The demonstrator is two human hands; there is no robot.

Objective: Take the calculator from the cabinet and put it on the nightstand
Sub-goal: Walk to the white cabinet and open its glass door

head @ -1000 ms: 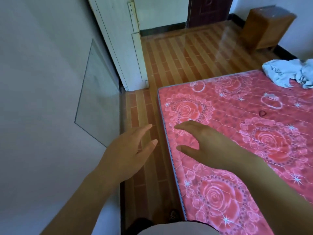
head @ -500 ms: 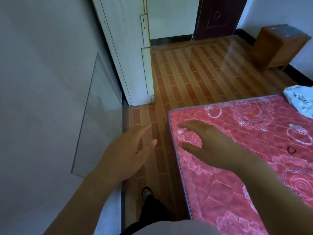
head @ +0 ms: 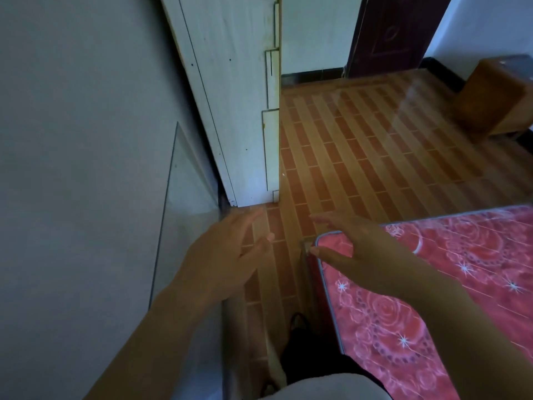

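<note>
No readable text, labels, brands, numbers or signs anywhere in view. Red mattress [head: 432,284] carries only a rose and star pattern, no lettering. White cabinet [head: 230,96] side is plain, with small dark specks and no label. Dark door [head: 386,33] at the back has carved ornament only, no writing. Brown nightstand [head: 499,93] shows no markings that can be made out. Floor tiles are plain striped.
</note>
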